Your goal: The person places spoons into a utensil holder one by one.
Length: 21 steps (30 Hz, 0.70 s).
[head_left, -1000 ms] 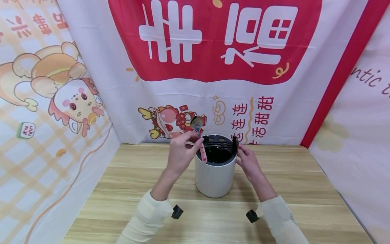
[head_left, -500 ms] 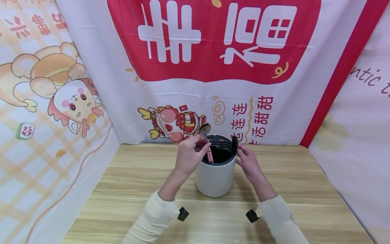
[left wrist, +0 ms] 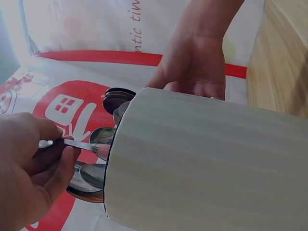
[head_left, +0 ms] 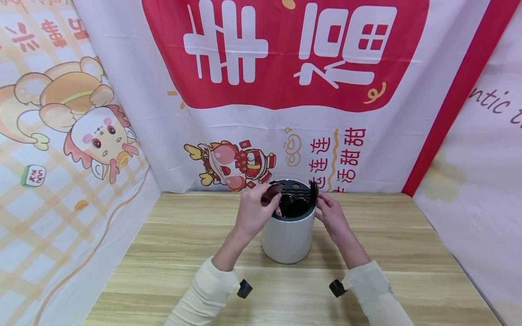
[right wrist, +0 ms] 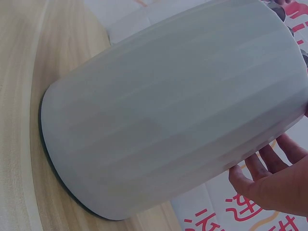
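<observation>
A white ribbed cylindrical utensil holder with a dark inner rim stands upright on the wooden table. My left hand is over the left side of its mouth, pinching a metal spoon by the neck. The spoon's pink handle points down into the holder, and the fingers mostly cover its bowl. In the right wrist view my right hand rests its fingertips against the holder's outer wall. Several metal spoons stick out of the mouth in the left wrist view. Dark round utensil ends rise at the right rim.
A perforated and slotted black divider covers the back part of the holder's mouth. Behind the wooden table hangs a printed red and white cloth. More printed cloth stands at the left and right.
My left hand has moved right with the spoon, and the spoon has sunk handle-first into the holder. My right hand has stayed at the holder's right side.
</observation>
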Each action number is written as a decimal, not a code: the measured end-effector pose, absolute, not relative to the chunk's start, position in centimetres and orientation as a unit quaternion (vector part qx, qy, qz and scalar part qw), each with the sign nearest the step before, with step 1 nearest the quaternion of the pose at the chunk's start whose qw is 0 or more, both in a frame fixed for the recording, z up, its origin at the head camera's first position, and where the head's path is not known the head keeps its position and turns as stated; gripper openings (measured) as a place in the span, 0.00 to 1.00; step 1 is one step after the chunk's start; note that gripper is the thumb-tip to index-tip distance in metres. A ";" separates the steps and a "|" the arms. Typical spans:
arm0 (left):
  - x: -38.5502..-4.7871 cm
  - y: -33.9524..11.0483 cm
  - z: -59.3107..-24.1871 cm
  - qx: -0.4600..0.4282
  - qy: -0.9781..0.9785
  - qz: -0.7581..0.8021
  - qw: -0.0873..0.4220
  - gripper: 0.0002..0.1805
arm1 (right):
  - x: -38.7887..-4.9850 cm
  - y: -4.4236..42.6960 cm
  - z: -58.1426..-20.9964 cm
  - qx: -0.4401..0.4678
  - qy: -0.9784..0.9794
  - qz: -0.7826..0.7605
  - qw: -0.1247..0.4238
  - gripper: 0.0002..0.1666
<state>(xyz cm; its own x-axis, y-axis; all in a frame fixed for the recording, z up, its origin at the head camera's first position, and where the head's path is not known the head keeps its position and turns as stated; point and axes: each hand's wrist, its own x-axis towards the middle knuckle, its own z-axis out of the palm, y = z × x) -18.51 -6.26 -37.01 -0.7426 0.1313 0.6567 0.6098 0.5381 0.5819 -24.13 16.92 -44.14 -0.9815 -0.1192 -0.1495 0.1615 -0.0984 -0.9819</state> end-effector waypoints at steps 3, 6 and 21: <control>-18.4 -6.2 -37.0 -0.224 -0.835 -0.419 0.277 0.07 | -24.1 16.9 -44.2 0.017 0.664 -0.742 0.094 0.28; -18.3 -6.2 -36.8 -0.227 -0.838 -0.410 0.281 0.07 | -24.1 16.9 -44.2 0.016 0.664 -0.742 0.092 0.28; -17.9 -5.5 -37.2 -0.246 -0.888 -0.282 0.268 0.06 | -24.1 16.7 -44.3 0.007 0.663 -0.744 0.081 0.27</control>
